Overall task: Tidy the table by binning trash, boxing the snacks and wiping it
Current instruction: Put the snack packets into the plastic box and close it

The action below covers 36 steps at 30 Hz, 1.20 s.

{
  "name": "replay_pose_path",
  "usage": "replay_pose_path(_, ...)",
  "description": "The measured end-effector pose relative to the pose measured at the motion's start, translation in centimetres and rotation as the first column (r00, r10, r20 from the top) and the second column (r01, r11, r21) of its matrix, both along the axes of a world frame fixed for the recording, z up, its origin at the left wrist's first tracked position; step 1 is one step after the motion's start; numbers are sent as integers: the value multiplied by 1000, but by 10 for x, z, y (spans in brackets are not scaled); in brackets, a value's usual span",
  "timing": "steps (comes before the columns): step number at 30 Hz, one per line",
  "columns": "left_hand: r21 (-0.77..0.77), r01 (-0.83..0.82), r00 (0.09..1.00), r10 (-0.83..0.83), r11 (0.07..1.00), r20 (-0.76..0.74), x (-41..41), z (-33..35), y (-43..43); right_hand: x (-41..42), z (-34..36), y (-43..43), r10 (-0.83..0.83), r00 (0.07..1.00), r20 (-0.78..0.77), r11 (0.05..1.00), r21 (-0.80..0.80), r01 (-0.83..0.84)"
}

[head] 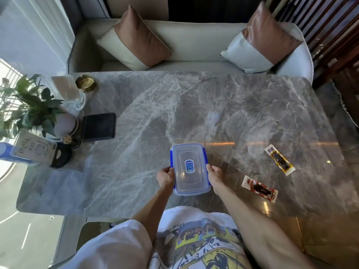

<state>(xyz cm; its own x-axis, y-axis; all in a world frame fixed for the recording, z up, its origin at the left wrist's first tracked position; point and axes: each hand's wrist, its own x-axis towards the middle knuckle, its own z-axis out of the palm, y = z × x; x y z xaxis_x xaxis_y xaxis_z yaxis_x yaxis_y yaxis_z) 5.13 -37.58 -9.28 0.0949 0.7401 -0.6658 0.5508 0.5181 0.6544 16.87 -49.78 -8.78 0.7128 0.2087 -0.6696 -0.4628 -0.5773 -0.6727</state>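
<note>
A clear plastic box (190, 168) with a blue-clipped lid rests on the grey marble table (194, 105) near its front edge. My left hand (165, 178) grips the box's left side and my right hand (214, 176) grips its right side. The lid is on. To the right of the box lie two snack packets: a red and white one (259, 188) close by, and a yellow-edged one (279, 159) farther right. Both packets lie flat, apart from my hands.
At the table's left end stand a potted plant (29, 105), a clear holder (64, 90), a brass dish (85, 83), a dark folded cloth (99, 126), a card sign (32, 150) and a black object (62, 155). A sofa with two cushions (194, 45) lies behind the table.
</note>
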Motion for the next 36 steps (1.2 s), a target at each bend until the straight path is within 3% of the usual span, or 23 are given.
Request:
replay_pose_path(4,19,-108,994,108,994,-2,-5,-7,0,-6,-14,2,-61,998,7,997,-42,62)
replay_pose_path(7,26,-124,992,124,992,-14,-18,-20,-5,-10,-18,-1,-17,1000,-22,999,-45,16)
replay_pose_path(10,8,-23,999,23,1000,-24,-32,-31,-12,-12,-17,0,75,993,-93,997,-25,-78)
replay_pose_path(13,36,91,994,-88,995,-72,-33,-30,-19,-18,-17,10,57,987,-148,997,68,-48)
replay_pose_path(17,41,134,977,-125,990,-174,-19,-7,-19,-19,-3,20,170,979,-108,967,210,-145)
replay_pose_path(19,151,253,953,-219,956,-209,-5,8,-11,-6,2,14,50,992,-116,960,278,-16)
replay_pose_path(22,291,554,824,-461,780,-330,31,20,13,24,22,-1,-131,985,-111,919,360,163)
replay_pose_path(25,207,834,538,-668,512,-514,54,19,41,56,27,-32,-251,966,-59,896,364,255)
replay_pose_path(27,99,927,358,-773,362,-523,55,14,59,70,25,-61,-322,946,-38,893,319,317)
replay_pose_path(29,40,946,293,-797,321,-528,46,13,68,73,23,-92,-345,938,-11,909,246,337)
replay_pose_path(33,92,837,485,-655,539,-580,4,17,67,62,9,-133,-368,930,17,921,147,362)
replay_pose_path(36,154,654,700,-515,741,-495,-33,19,54,47,-9,-131,-305,952,-8,949,77,304)
